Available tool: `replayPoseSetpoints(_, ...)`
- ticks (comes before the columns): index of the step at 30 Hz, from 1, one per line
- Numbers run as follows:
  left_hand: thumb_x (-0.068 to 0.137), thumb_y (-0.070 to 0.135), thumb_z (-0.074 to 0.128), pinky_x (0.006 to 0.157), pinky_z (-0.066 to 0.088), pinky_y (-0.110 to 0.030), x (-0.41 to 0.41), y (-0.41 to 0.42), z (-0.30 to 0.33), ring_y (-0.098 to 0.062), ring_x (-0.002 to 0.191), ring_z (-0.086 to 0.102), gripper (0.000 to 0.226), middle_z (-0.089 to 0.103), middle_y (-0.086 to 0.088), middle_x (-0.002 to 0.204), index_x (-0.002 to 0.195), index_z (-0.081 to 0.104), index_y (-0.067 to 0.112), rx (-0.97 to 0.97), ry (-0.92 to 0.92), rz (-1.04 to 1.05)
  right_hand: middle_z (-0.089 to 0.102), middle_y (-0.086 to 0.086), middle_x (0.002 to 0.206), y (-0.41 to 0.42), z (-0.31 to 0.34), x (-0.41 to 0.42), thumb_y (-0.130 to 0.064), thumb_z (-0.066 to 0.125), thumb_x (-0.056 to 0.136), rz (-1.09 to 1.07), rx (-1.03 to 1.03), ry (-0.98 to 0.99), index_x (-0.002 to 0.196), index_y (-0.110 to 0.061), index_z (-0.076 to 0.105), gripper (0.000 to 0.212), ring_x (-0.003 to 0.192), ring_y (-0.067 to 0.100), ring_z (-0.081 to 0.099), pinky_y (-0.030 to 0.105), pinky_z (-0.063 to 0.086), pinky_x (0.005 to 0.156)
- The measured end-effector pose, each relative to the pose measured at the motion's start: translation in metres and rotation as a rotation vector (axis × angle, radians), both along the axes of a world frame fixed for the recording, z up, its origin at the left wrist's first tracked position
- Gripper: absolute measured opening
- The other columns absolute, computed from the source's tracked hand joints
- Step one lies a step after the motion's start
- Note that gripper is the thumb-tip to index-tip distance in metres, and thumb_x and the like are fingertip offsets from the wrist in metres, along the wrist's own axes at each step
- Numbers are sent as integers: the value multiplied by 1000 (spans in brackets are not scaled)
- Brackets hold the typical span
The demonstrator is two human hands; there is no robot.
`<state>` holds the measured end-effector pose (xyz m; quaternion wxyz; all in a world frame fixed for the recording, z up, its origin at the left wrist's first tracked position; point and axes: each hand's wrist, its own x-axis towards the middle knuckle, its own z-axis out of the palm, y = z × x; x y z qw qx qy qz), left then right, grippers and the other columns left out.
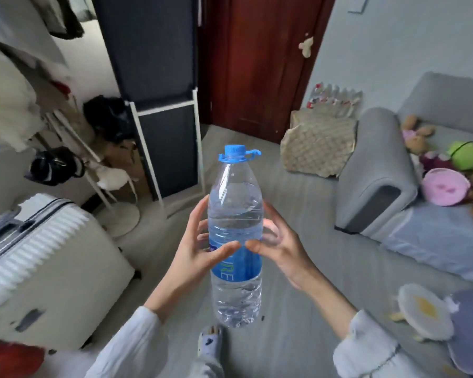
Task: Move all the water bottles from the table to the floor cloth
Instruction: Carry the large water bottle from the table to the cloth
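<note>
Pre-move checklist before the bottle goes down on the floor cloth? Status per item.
1. Both hands on the water bottle: ok, left hand and right hand curl round its label.
2. Bottle upright: ok.
3. Blue cap on: ok; tightness cannot tell.
4. Grey floor cloth below the bottle: ok.
5. Drop spot free: not ok, a foot sits right under the base.
6. Bottles left on the table: cannot tell, table out of view.
</note>
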<state>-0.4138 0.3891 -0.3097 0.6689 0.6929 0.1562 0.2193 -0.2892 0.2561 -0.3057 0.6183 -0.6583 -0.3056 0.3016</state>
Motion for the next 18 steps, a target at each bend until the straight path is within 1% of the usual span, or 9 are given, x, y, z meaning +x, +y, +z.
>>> replayPoseSetpoints(4, 62, 37, 77, 88, 54, -41, 103, 52, 14, -14, 104, 63, 85, 63, 11, 115, 131, 29, 49, 42, 0, -128, 62, 3, 120, 36, 11, 83, -32, 82, 57, -144, 29, 16, 125, -49, 41, 81, 111, 19, 59, 41, 47, 97)
replayPoseSetpoints(6, 62, 39, 77, 86, 55, -36, 151, 72, 22, -11, 103, 63, 84, 64, 16, 113, 129, 29, 52, 46, -6, -176, 63, 2, 120, 51, 18, 124, -27, 81, 60, -197, 35, 0, 126, -46, 41, 80, 113, 19, 59, 41, 47, 97)
replayPoseSetpoints(8, 62, 38, 77, 84, 55, -30, 195, 87, 27, -10, 104, 63, 83, 64, 19, 112, 128, 29, 53, 42, -6, -232, 64, 1, 118, 62, 21, 161, -25, 77, 63, -236, 44, -10, 126, -46, 42, 75, 111, 17, 60, 37, 48, 94)
replayPoseSetpoints(11, 62, 35, 78, 85, 55, -32, 259, 104, 27, -13, 104, 63, 84, 64, 14, 113, 129, 29, 51, 29, 1, -285, 66, 0, 116, 73, 20, 216, -22, 75, 66, -266, 48, -12, 125, -47, 42, 72, 110, 17, 61, 32, 49, 92)
replayPoseSetpoints(12, 61, 35, 78, 86, 55, -31, 281, 109, 26, -13, 104, 63, 84, 65, 14, 113, 128, 29, 52, 26, 4, -298, 67, -2, 115, 76, 18, 235, -20, 74, 67, -272, 50, -4, 124, -47, 42, 71, 109, 16, 61, 28, 49, 91)
replayPoseSetpoints(15, 61, 31, 79, 86, 55, -34, 349, 125, 19, -14, 103, 64, 85, 65, 10, 112, 128, 30, 50, 21, 20, -325, 67, -18, 109, 89, 11, 297, -14, 72, 70, -296, 47, 28, 116, -56, 44, 68, 105, 6, 62, 15, 48, 84)
replayPoseSetpoints(18, 63, 26, 82, 85, 55, -34, 421, 141, 11, -14, 105, 63, 87, 64, 9, 114, 128, 30, 49, 21, 44, -345, 66, -23, 110, 102, 4, 366, -11, 70, 72, -286, 48, 43, 117, -54, 42, 68, 105, 4, 61, 12, 47, 82)
